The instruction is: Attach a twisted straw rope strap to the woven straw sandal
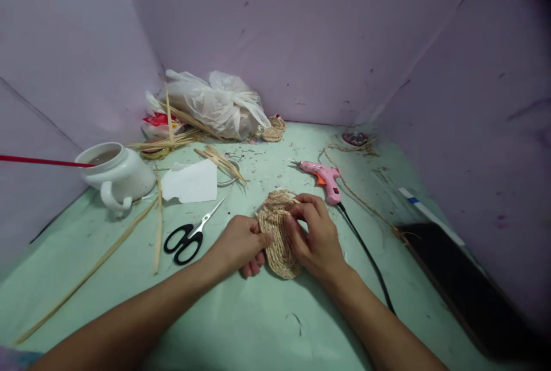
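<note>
An oval piece of coiled straw rope (279, 247), shaped like a small sole with a raised band at its far end, is held between my two hands. My left hand (247, 244) grips its left edge, thumb on top and fingers curled beneath. At the upper right of the piece, my right hand (314, 236) pinches with thumb and fingers near a strand at the band. What exactly lies between those fingertips is partly hidden. A pink glue gun (322, 178) lies beyond my right hand, and black-handled scissors (191, 239) rest left of my left hand.
A white pot (124, 178) with a red stick (43, 161) stands at the left. Behind are a plastic bag (215, 104), straw strips (185, 138) and white paper (191, 181). A black cord (368, 253) runs right, near a dark flat board (456, 285). Walls enclose the table.
</note>
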Demonstrator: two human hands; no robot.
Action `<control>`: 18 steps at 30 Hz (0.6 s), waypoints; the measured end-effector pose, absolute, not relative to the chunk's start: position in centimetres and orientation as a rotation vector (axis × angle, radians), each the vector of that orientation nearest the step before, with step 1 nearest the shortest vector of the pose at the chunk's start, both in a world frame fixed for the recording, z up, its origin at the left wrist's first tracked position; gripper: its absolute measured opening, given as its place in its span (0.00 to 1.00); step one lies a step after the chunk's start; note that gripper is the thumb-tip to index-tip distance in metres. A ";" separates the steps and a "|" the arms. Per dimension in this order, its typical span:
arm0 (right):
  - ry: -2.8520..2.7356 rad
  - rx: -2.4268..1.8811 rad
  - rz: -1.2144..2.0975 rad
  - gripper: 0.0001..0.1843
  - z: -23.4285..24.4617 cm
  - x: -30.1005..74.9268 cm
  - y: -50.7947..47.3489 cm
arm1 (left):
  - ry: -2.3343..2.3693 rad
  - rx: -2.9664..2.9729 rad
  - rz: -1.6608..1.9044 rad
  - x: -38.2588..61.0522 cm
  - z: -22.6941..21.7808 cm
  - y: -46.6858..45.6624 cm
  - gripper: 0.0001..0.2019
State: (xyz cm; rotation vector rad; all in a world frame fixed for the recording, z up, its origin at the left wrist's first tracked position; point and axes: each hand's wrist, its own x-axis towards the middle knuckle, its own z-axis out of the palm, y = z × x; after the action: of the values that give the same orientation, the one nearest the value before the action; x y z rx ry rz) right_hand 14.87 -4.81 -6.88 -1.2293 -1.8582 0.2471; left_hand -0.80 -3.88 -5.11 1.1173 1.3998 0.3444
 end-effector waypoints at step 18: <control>-1.706 -1.438 0.218 0.26 -7.6 14.1 -5.0 | 1.430 1.838 0.755 -2.8 -5.3 -2.2 0.08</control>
State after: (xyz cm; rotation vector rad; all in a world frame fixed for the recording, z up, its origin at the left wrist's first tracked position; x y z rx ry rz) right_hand 14.06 -5.02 -7.62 -1.4382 -1.7058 0.2181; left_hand -2.78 -2.24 -5.32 1.8378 1.4304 0.7552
